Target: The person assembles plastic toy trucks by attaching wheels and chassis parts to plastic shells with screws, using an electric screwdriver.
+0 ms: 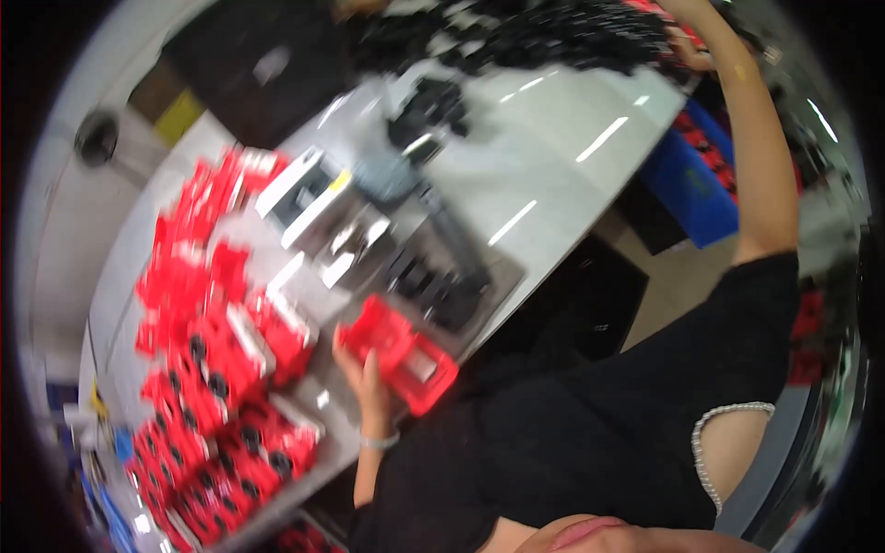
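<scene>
The white tabletop (572,157) runs diagonally from lower left to upper right of the frame. A stack of red boxes (217,369) fills its lower-left part; a heap of black parts (544,37) lies along the upper edge. A blue bin (691,184) stands beyond the table edge at right. The left hand (369,382), at lower centre, holds a red box (398,352) over the near table edge, its grip pinching the box from below with the fingers wrapped under. The right hand (687,46) reaches to the upper right, into the black parts; whether its grip is spread or pressed together cannot be told. Risk: the red box is held one-handed past the table edge, so a loosened grip could drop it to the floor. Motion blur obscures all detail; the right hand's fingers are hidden among the parts.
</scene>
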`<state>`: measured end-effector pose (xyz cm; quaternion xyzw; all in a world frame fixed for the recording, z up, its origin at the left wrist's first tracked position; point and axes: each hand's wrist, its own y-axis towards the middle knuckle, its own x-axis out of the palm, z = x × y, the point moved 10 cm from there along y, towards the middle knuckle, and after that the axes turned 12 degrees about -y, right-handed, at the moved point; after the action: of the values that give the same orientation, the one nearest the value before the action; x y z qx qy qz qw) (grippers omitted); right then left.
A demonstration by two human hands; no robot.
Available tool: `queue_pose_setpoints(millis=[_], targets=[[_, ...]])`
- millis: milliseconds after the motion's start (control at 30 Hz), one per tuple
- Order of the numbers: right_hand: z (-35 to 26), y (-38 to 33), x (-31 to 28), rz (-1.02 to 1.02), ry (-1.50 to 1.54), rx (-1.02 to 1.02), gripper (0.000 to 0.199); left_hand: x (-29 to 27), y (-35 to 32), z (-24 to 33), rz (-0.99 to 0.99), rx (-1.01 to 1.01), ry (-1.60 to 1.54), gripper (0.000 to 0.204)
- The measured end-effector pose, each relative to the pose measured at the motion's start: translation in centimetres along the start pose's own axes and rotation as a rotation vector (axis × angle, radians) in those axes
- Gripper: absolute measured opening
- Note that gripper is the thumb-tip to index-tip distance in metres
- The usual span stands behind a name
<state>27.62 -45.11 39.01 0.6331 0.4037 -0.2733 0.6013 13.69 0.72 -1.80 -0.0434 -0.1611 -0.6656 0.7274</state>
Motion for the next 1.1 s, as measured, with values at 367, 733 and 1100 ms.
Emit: queue_pose_setpoints(millis=[367,733,1100], targets=[[-28.7,-23.2,31.7,-0.287,0.119,-0.589,0.067,-1.5,-1.1,-0.2,0.055,-0.101,0.010,0.065],[-30.5,-24.0,35.4,-0.383,0.167,-0.537,0.069,-2.1,-0.8,-0.6,0.098,-0.106,0.002,0.070],[-30.0,-23.6,35.2,-0.390,0.176,-0.515,0.069,-1.8,-0.4,-0.5,0.069,-0.067,0.005,0.069]])
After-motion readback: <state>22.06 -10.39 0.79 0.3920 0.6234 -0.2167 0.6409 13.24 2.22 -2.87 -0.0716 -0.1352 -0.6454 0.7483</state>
